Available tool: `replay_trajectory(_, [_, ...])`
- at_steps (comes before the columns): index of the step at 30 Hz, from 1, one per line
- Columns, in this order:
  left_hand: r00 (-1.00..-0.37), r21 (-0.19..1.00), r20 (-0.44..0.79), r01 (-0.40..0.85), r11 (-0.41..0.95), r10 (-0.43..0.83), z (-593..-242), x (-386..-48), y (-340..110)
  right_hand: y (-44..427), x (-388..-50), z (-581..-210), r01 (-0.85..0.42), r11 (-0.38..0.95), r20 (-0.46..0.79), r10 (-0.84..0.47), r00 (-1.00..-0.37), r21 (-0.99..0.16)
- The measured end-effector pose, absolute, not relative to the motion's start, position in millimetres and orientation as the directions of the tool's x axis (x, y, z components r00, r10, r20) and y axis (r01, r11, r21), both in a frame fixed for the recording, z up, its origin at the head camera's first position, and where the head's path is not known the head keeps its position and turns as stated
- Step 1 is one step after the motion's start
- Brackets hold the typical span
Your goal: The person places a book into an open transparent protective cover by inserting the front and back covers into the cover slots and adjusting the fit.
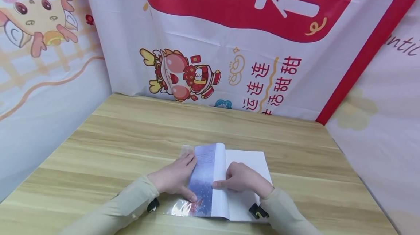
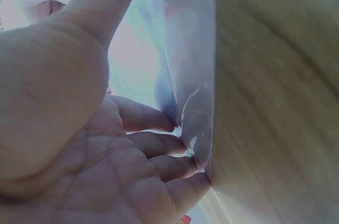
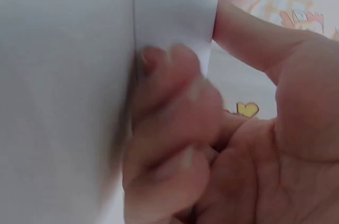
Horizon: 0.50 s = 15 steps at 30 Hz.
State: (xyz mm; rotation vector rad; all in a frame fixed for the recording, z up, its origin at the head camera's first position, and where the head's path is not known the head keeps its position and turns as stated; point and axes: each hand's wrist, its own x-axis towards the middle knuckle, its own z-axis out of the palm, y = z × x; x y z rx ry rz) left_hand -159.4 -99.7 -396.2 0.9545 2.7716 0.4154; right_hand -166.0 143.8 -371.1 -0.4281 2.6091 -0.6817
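An open book lies on the table, its bare white page [image 1: 247,160] to the right and a blue, starry printed cover [image 1: 205,173] to the left. A clear plastic film [image 1: 177,207] sticks out past the cover's left edge. My left hand [image 1: 175,174] lies over film and cover with its fingers extended and thumb spread toward the near end. At the curved white fold [image 1: 220,202] beside the blue part, my right hand [image 1: 244,180] pinches the cover between thumb and curled fingers [image 3: 175,97]. The right thumb's tip is hidden behind the fold in the right wrist view.
The wood-grain table [image 1: 131,133] extends around the book. A printed cloth [image 1: 197,38] with red shapes and cartoon figures hangs along its far edge, and other patterned cloths hang at both sides. A dark band [image 1: 257,211] sits at the right wrist.
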Motion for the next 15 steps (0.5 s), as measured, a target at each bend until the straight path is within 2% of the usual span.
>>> replay_trajectory(6, [-0.778, 0.332, -0.061, 0.575, 0.748, 0.626, -398.9, -159.8, -101.1, 138.5, -163.6, -372.1, -0.183, 0.836, -0.308, -0.381, -0.872, -0.518])
replay_trajectory(15, [-0.776, 0.346, -0.092, 0.563, 0.751, 0.624, -397.2, -160.5, -101.8, 144.4, -167.0, -365.1, -0.156, 0.824, -0.368, -0.402, -0.838, -0.544])
